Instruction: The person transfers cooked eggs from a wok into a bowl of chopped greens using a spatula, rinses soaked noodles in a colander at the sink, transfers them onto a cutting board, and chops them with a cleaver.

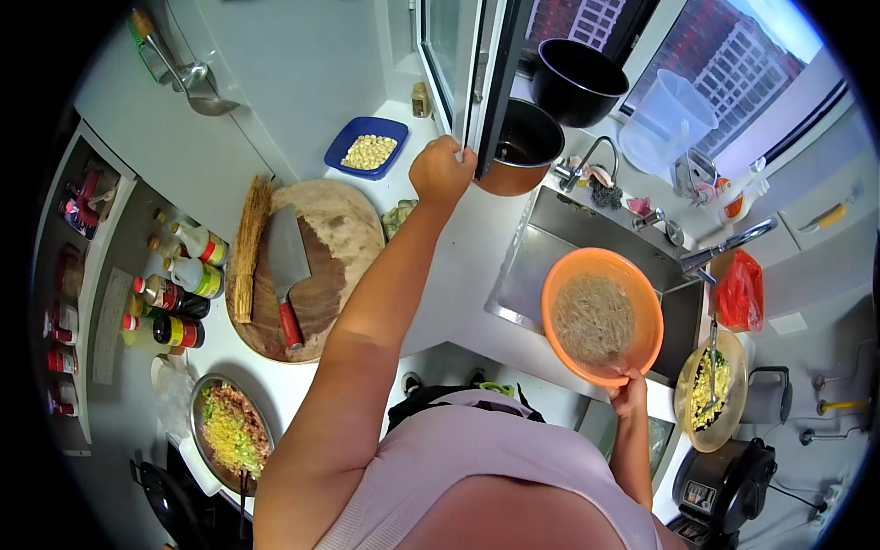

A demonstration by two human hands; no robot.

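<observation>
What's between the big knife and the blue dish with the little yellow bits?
In the head view, only the round wooden chopping board and a strip of white counter lie between the knife and the blue dish.

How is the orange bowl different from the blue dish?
The orange bowl is round and large; the blue dish is squarish and smaller. The orange bowl holds pale, thin noodles and is held by its rim over the sink by the right hand; the blue dish holds small yellowish pieces and sits untouched on the counter. Both hold food.
</observation>
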